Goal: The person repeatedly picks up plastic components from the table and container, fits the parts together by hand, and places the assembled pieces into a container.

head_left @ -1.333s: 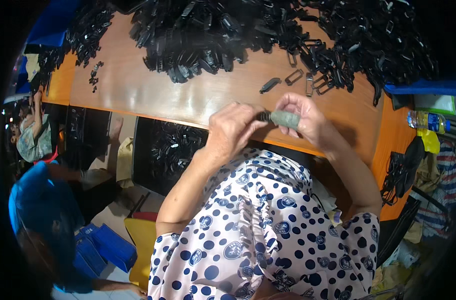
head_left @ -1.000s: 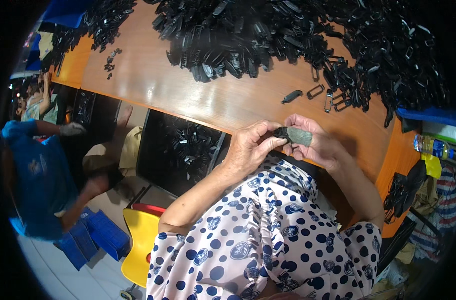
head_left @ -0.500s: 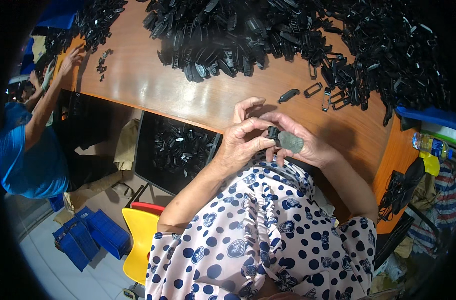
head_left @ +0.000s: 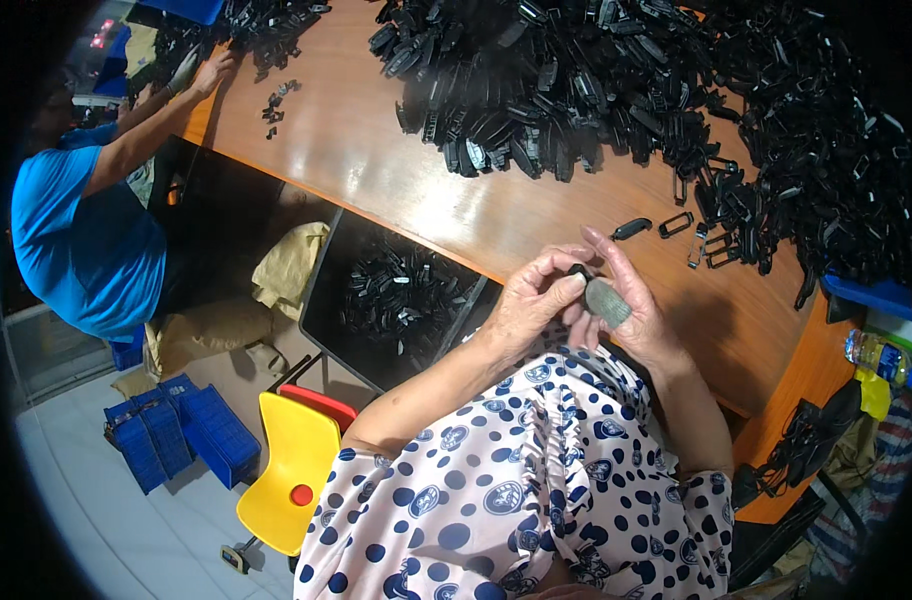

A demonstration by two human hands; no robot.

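Note:
Just above my lap, at the table's near edge, both hands meet around a small black plastic part (head_left: 580,272). My left hand (head_left: 531,305) pinches it between thumb and forefinger. My right hand (head_left: 644,318) is closed around its other side, with one finger raised and others curled underneath. A grey-green oval cover (head_left: 608,302), apparently worn on the right thumb, presses beside the part. Much of the part is hidden by my fingers. Beyond my hands, a black oblong piece (head_left: 632,229) and a black rectangular frame (head_left: 676,225) lie on the table.
A big heap of black plastic parts (head_left: 536,85) covers the far side of the wooden table (head_left: 376,150). A black bin (head_left: 326,325) holding similar pieces stands left of me. A yellow chair (head_left: 286,460), blue crates (head_left: 216,435) and a co-worker in blue (head_left: 86,240) are further left.
The view has shifted, so the table and co-worker appear further right. My hands have drawn closer together around the black part, and one right finger now points upward.

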